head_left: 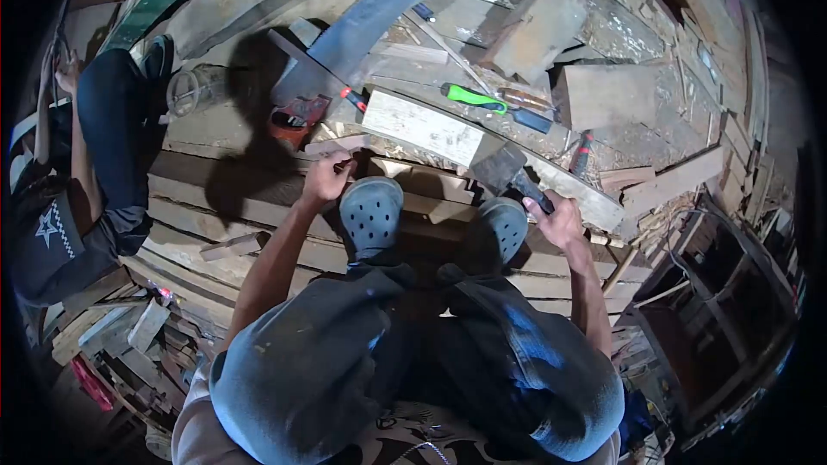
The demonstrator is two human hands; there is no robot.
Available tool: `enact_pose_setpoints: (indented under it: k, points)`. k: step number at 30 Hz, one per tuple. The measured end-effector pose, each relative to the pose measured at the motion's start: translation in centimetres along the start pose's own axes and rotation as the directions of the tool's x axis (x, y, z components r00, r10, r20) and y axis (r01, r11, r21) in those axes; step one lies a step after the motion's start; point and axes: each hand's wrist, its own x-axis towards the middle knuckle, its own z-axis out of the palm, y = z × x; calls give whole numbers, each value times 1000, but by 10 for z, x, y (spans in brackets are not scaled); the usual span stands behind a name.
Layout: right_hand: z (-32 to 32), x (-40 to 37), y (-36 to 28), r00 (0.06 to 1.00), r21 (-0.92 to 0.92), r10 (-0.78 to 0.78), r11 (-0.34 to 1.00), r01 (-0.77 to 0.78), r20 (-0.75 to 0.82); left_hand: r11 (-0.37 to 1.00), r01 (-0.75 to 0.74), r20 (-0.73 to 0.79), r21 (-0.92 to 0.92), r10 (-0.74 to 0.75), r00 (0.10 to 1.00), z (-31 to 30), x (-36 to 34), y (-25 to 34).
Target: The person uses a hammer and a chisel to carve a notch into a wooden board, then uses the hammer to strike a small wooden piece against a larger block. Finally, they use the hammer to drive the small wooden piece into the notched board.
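The right hand [560, 220] grasps the dark handle of a broad-bladed tool [500, 167], its blade against the pale wood block [422, 127]. The left hand [328, 177] has curled fingers at a small wood strip [336, 145]; whether it grips is unclear. Toward the wooden platform's [194, 136] left end sits a clear container [183, 93], contents indistinct.

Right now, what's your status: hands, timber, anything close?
Right hand gripping black-handled blade. Left hand near small wood piece. Pale timber ahead; green-handled chisel just beyond.

Wooden planks [194, 222], handsaw [355, 27], green-handled tool [475, 99], wood blocks [610, 95]
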Motion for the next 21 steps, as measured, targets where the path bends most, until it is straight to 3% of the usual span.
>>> enact_pose_setpoints:
  k: [1,6,7,10,14,16,18,20,21]
  points:
    - [1,-2,5,1000,-3,13,1000,-13,0,996,7,43,-92,-3,999,-5,-4,8]
    - [-5,-5,12,952,276,25,959,62,-304,993,-13,77,-116,22,997,-3,-8,6]
    - [0,-2,21,936,204,11,977,66,-353,992,19,80,-123,-9,997,-6,-8,11]
    - [12,0,25,899,222,42,973,62,-437,989,43,83,-139,-32,996,-7,-7,16]
    - [34,-1,25,932,171,4,983,62,-363,989,63,103,-136,-49,993,0,-2,9]
    - [43,-8,23,971,289,70,957,-1,-228,986,62,97,-154,-48,994,-3,1,21]
    - [49,-10,24,974,323,70,946,3,-216,980,-144,-79,-141,134,988,-8,8,33]
    - [47,-7,26,976,314,70,949,-2,-205,986,-72,-108,-152,56,993,-11,13,42]
    - [44,-8,25,978,307,76,952,-13,-194,999,-51,-141,5,51,989,-18,16,56]
